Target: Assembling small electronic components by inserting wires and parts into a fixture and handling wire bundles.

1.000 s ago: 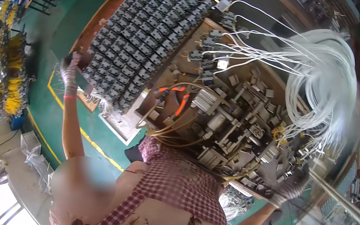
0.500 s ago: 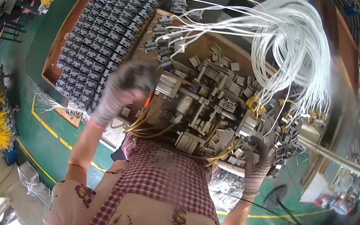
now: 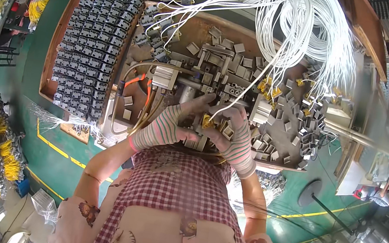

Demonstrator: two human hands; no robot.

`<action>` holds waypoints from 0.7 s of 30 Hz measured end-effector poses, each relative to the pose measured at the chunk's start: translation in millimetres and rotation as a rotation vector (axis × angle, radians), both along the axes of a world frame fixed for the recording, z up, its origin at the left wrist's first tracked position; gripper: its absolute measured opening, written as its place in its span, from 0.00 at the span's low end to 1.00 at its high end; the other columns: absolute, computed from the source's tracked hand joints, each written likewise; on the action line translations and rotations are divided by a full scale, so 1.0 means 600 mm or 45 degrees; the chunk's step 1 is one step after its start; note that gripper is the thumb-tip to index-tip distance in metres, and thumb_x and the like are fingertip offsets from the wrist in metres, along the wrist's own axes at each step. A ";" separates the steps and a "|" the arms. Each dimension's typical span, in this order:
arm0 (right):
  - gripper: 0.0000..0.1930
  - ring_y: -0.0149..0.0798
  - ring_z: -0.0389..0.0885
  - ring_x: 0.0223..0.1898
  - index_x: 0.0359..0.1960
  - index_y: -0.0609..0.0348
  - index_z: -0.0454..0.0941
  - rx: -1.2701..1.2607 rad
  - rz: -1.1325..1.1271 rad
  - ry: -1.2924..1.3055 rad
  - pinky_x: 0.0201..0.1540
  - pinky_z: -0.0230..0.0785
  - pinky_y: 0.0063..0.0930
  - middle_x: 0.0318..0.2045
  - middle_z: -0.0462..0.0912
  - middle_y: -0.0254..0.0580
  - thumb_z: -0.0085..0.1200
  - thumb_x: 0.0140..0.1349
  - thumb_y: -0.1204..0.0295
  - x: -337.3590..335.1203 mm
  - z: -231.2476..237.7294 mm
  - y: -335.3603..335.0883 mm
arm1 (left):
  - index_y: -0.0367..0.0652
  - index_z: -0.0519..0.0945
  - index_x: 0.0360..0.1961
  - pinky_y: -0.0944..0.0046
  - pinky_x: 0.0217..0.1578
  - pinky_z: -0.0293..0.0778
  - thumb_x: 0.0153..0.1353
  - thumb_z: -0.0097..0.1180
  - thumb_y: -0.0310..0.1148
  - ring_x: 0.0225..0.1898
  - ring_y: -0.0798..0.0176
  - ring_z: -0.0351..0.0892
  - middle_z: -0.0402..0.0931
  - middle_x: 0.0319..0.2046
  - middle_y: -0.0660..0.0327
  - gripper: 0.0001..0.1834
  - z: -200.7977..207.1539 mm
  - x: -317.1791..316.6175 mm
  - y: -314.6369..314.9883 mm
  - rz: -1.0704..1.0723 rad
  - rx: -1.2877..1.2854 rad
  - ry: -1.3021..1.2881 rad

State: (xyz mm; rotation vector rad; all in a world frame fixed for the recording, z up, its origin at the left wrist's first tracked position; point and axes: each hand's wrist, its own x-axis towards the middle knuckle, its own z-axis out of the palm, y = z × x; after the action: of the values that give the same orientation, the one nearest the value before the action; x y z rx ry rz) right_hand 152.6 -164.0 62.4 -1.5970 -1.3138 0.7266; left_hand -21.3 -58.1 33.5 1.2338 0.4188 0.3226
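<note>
My two hands, in striped gloves with grey fingers, meet at the near edge of a metal fixture [image 3: 211, 81]. Between them is a small yellow metal piece [image 3: 208, 122] on the end of a white wire [image 3: 245, 91]. My right hand [image 3: 235, 139] has its thumb and fingers closed around this piece. My left hand [image 3: 168, 125] is beside it, thumb and forefinger apart, with nothing visible in its grasp. The wire runs up to a large looped bundle of white wires [image 3: 290, 32] at the far side. The fingers partly cover the fixture's near part.
Rows of small dark grey blocks [image 3: 91, 49] fill a wooden tray on the left. Loose metal U-shaped pieces [image 3: 277, 114] are scattered around the fixture, and several yellow wire ends [image 3: 269, 90] lie to its right. Brown and orange hoses [image 3: 146, 91] curve beside my left hand.
Both hands have moved inward to the near middle of the fixture, the left from the left side and the right from the loose pieces. A yellow-ended white wire is now between them.
</note>
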 end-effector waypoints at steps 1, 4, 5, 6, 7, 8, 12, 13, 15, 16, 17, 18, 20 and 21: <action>0.23 0.47 0.73 0.48 0.47 0.53 0.78 -0.031 0.010 0.013 0.48 0.69 0.38 0.42 0.75 0.41 0.70 0.46 0.70 -0.001 -0.007 -0.001 | 0.41 0.56 0.72 0.56 0.62 0.64 0.44 0.71 0.57 0.63 0.58 0.68 0.67 0.63 0.56 0.59 0.001 0.000 0.001 0.001 0.000 0.000; 0.25 0.47 0.73 0.47 0.47 0.54 0.75 -0.004 0.038 -0.043 0.45 0.70 0.37 0.42 0.74 0.42 0.71 0.46 0.66 0.009 -0.017 -0.007 | 0.44 0.57 0.72 0.56 0.60 0.69 0.48 0.73 0.41 0.61 0.54 0.72 0.69 0.63 0.55 0.53 0.008 -0.006 0.008 -0.023 0.303 0.107; 0.25 0.47 0.74 0.46 0.47 0.55 0.74 0.024 0.051 -0.089 0.44 0.71 0.36 0.42 0.73 0.42 0.71 0.47 0.67 0.010 -0.020 -0.008 | 0.44 0.57 0.72 0.55 0.56 0.72 0.46 0.73 0.38 0.57 0.51 0.75 0.72 0.59 0.54 0.53 0.011 -0.009 0.010 -0.026 0.747 0.112; 0.25 0.47 0.74 0.46 0.47 0.55 0.74 0.024 0.053 -0.089 0.44 0.71 0.36 0.42 0.73 0.42 0.71 0.47 0.67 0.009 -0.020 -0.007 | 0.44 0.57 0.72 0.54 0.53 0.74 0.45 0.73 0.35 0.52 0.48 0.78 0.76 0.55 0.54 0.54 0.011 -0.012 0.011 -0.027 1.192 0.115; 0.25 0.45 0.75 0.44 0.46 0.56 0.73 0.070 0.052 0.016 0.43 0.72 0.35 0.42 0.73 0.41 0.71 0.48 0.69 0.006 -0.019 -0.005 | 0.44 0.57 0.72 0.54 0.53 0.74 0.45 0.73 0.35 0.52 0.48 0.78 0.76 0.55 0.54 0.54 0.008 -0.012 0.011 -0.026 1.192 0.115; 0.24 0.44 0.75 0.43 0.46 0.57 0.72 0.116 0.050 0.120 0.41 0.73 0.34 0.41 0.73 0.41 0.71 0.49 0.70 0.003 -0.017 -0.003 | 0.44 0.57 0.72 0.53 0.51 0.74 0.44 0.72 0.34 0.49 0.45 0.78 0.77 0.51 0.53 0.53 0.003 -0.010 0.012 -0.004 1.129 0.071; 0.22 0.36 0.75 0.40 0.42 0.55 0.72 0.083 -0.006 0.058 0.44 0.71 0.30 0.40 0.79 0.36 0.72 0.48 0.72 -0.003 -0.007 -0.001 | 0.44 0.56 0.72 0.52 0.49 0.75 0.43 0.72 0.34 0.47 0.44 0.78 0.78 0.50 0.52 0.55 -0.011 -0.013 0.016 -0.020 1.067 0.022; 0.22 0.37 0.75 0.41 0.41 0.55 0.71 0.060 0.020 0.130 0.44 0.71 0.30 0.40 0.79 0.37 0.72 0.48 0.72 -0.006 -0.004 -0.006 | 0.44 0.56 0.72 0.52 0.49 0.75 0.43 0.72 0.34 0.47 0.44 0.78 0.78 0.50 0.52 0.55 -0.016 -0.012 0.011 -0.021 1.067 0.022; 0.22 0.37 0.75 0.41 0.41 0.55 0.70 0.036 0.043 0.203 0.44 0.70 0.30 0.40 0.80 0.38 0.72 0.48 0.72 -0.006 0.000 -0.009 | 0.44 0.53 0.73 0.52 0.49 0.76 0.44 0.72 0.35 0.48 0.42 0.78 0.76 0.54 0.51 0.56 -0.023 -0.009 -0.002 0.004 0.183 -0.102; 0.23 0.38 0.76 0.42 0.41 0.55 0.70 0.037 0.055 0.101 0.44 0.70 0.31 0.41 0.80 0.38 0.72 0.48 0.73 -0.004 0.002 -0.008 | 0.44 0.53 0.73 0.52 0.49 0.76 0.44 0.72 0.35 0.48 0.42 0.78 0.76 0.54 0.51 0.56 -0.023 -0.009 -0.002 0.003 0.181 -0.102; 0.24 0.39 0.76 0.42 0.41 0.55 0.69 0.038 0.068 -0.001 0.44 0.71 0.31 0.42 0.81 0.38 0.72 0.47 0.74 -0.002 0.002 -0.007 | 0.44 0.53 0.73 0.52 0.50 0.75 0.45 0.72 0.38 0.49 0.43 0.78 0.75 0.56 0.52 0.56 -0.021 -0.009 0.000 -0.002 0.436 -0.053; 0.24 0.39 0.76 0.42 0.41 0.55 0.69 0.038 0.069 -0.001 0.44 0.71 0.31 0.42 0.81 0.38 0.72 0.47 0.74 0.001 0.001 -0.005 | 0.44 0.52 0.73 0.52 0.51 0.75 0.47 0.72 0.40 0.51 0.44 0.78 0.73 0.58 0.52 0.56 -0.019 -0.008 0.003 -0.006 0.692 -0.003; 0.26 0.40 0.76 0.43 0.42 0.55 0.69 0.166 0.048 -0.084 0.44 0.71 0.32 0.41 0.81 0.37 0.73 0.45 0.75 0.008 -0.004 -0.001 | 0.43 0.53 0.73 0.53 0.51 0.75 0.49 0.72 0.42 0.51 0.47 0.79 0.73 0.59 0.52 0.54 -0.019 -0.008 0.010 0.010 0.965 -0.032; 0.26 0.40 0.76 0.43 0.42 0.55 0.69 0.166 0.046 -0.083 0.44 0.71 0.32 0.41 0.81 0.37 0.73 0.45 0.75 0.007 -0.007 -0.001 | 0.43 0.53 0.73 0.54 0.51 0.75 0.51 0.71 0.44 0.52 0.49 0.79 0.73 0.59 0.53 0.53 -0.018 -0.010 0.012 0.019 1.236 -0.061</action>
State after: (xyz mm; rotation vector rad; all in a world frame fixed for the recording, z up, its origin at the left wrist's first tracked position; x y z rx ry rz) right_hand 156.9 -164.4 58.3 -1.5067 -1.4115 0.6028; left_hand -27.0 -51.0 22.7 2.1615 0.2198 0.6027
